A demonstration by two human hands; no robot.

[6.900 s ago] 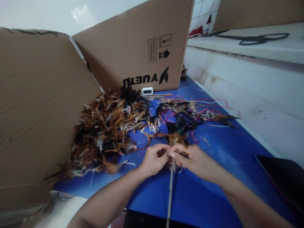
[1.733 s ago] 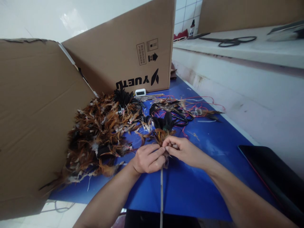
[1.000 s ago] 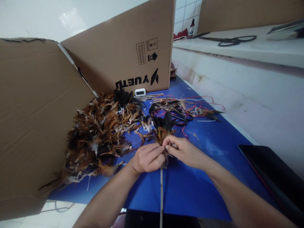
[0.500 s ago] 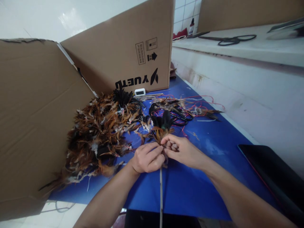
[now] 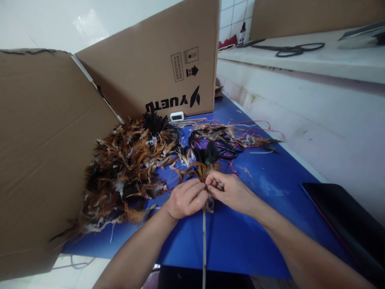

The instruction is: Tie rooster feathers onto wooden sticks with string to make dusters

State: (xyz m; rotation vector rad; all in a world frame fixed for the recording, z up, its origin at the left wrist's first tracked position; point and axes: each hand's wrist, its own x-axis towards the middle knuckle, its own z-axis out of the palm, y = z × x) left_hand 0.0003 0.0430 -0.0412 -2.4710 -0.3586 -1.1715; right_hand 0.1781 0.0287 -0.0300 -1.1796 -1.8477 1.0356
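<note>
Head view is showing both hands meeting over the blue worktop (image 5: 258, 241), just in front of the person. The left hand (image 5: 185, 198) is curling closed around the top of a thin stick (image 5: 204, 245), which is running straight back toward the near edge of the worktop. The right hand (image 5: 230, 190) is pinching with its fingertips (image 5: 210, 180) at the base of a small feather bundle (image 5: 204, 160) of brown and black plumes, which is sitting at the stick's upper end, right between the two hands. A large pile of brown feathers (image 5: 129, 172) is lying just to the left, against a folded cardboard box (image 5: 150, 68). Red thread (image 5: 255, 132) and loose feathers are lying tangled beyond the hands. A dark tray (image 5: 345, 224) is resting at the right edge, and scissors (image 5: 293, 50) are lying on the ledge (image 5: 331, 64) above.
</note>
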